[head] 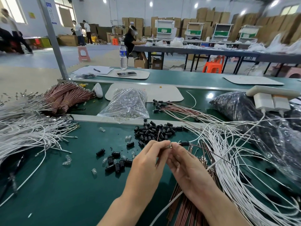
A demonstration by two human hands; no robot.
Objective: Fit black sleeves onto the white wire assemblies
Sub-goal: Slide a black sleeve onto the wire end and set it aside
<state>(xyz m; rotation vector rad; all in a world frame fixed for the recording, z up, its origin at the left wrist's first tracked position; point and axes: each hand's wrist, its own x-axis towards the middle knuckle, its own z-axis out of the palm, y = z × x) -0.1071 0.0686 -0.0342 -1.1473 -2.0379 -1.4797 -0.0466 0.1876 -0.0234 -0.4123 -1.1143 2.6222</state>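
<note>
Ceiling lights (151,3) are flooding the hall evenly; a left window (15,11) is blowing out white. Glare is sparkling on the clear plastic bag (128,103). The wide lens is bending the grey post (52,38), and white wires (254,193) are blurring at the right edge.

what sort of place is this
Most likely a factory assembly floor for wiring: heaps of white wires and loose black sleeves on a green workbench, stacked cardboard boxes along the far wall, and more long work tables behind.
</note>
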